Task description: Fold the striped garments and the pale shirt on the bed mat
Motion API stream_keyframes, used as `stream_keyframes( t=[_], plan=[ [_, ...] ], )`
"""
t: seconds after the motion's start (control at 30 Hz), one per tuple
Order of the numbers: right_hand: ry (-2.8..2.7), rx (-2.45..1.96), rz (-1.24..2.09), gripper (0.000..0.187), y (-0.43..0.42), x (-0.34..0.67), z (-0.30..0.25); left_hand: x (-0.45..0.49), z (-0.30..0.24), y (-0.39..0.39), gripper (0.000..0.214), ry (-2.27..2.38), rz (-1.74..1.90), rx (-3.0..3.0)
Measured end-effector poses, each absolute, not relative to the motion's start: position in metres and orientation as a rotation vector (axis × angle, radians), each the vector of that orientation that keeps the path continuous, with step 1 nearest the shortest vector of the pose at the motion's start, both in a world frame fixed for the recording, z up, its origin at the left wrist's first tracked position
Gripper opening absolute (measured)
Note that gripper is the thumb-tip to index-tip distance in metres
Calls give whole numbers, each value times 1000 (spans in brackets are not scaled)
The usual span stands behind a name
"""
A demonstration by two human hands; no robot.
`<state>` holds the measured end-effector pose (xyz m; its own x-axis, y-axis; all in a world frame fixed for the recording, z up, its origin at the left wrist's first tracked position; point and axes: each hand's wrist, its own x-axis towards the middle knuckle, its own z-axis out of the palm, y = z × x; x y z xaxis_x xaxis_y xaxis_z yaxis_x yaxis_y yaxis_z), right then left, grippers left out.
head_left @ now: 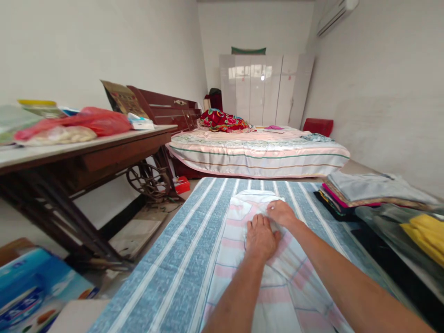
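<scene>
A pink-and-white striped shirt lies flat along a table covered with a blue striped cloth. My left hand rests palm down on the shirt's upper part, fingers stretched out flat. Just right of it, my right hand pinches the fabric near the collar with its fingers closed. Both forearms reach in from the bottom edge.
A stack of folded clothes sits at the right, with yellow fabric nearer. A treadle sewing table holding bags stands at the left, a blue box below it. A bed and a white wardrobe lie beyond.
</scene>
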<state>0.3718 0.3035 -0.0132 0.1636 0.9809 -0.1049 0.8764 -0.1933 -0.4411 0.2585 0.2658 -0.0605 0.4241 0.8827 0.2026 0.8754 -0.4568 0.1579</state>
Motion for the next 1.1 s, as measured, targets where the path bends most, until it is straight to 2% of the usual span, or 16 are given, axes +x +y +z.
stream_keyframes(
  t=[0.2,0.43,1.1],
  plan=[
    [-1828,-2255,812,27,349,368,-28,260,-65,266,62,1613,377,2547],
    [-1787,-2281,1010,28,355,368,-27,261,-64,265,63,1587,367,2516],
    [-1672,-2174,1046,27,356,364,-30,261,-68,264,60,1603,427,2530]
  ],
)
